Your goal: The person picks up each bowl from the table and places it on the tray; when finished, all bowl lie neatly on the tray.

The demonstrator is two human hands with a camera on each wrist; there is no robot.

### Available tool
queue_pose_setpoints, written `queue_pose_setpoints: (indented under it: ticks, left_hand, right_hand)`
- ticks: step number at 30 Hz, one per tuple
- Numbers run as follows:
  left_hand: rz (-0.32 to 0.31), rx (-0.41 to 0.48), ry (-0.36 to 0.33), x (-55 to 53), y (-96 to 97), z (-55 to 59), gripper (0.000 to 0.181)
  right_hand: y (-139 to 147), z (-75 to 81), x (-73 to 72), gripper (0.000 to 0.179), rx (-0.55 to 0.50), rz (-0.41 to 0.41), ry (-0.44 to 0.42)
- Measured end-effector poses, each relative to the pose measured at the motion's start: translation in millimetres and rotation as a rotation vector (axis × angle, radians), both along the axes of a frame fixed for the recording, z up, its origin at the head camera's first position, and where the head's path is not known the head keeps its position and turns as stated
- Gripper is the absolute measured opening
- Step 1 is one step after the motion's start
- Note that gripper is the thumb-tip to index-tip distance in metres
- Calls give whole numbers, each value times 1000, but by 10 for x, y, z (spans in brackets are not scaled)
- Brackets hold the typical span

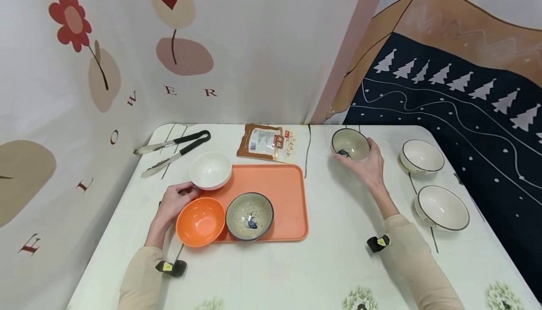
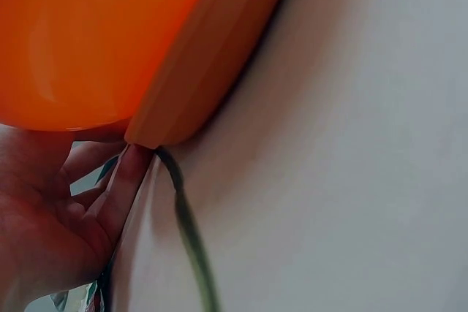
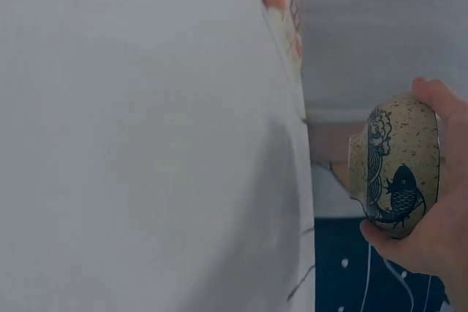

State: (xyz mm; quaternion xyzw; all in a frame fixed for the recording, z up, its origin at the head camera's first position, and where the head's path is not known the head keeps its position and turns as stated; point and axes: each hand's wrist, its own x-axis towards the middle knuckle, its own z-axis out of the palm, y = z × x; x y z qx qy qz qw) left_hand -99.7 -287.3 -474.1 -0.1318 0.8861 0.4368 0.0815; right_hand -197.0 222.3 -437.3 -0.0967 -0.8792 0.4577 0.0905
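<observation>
My right hand (image 1: 367, 165) grips a small speckled bowl (image 1: 350, 144) by its rim, tilted and raised over the table. In the right wrist view the bowl's outside (image 3: 402, 169) shows a dark fish pattern, with the thumb and a finger at opposite edges. My left hand (image 1: 178, 202) holds the left edge of an orange tray (image 1: 290, 202), its fingers partly hidden by the tray and bowls. A white bowl (image 1: 211, 170), a glossy orange bowl (image 1: 201, 222) and a speckled fish bowl (image 1: 250, 217) stand on the tray, the first two overhanging its left side.
Tongs with black handles (image 1: 192, 145) lie at the back left. Behind the tray is a brown and cream food packet (image 1: 268, 143). Two dark-rimmed white bowls (image 1: 422, 155) stand at the right, one nearer me (image 1: 442, 208). Printed curtains border the table's back and sides.
</observation>
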Motion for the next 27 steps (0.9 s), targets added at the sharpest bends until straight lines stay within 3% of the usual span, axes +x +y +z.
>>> queue_pose_setpoints:
  ticks: [7,14,27]
  left_hand:
    - [10,4,-10,-4,-2,12,47]
    - [8,5,-19,-6,-18,19,48]
    - [7,13,-20,-10,-3,36,47]
  right_hand:
    - [-306,65,56,120,8,106,23]
    - [-663,76,117,120,11,279,57]
    - [-1162,-118,128,120,1,617,78]
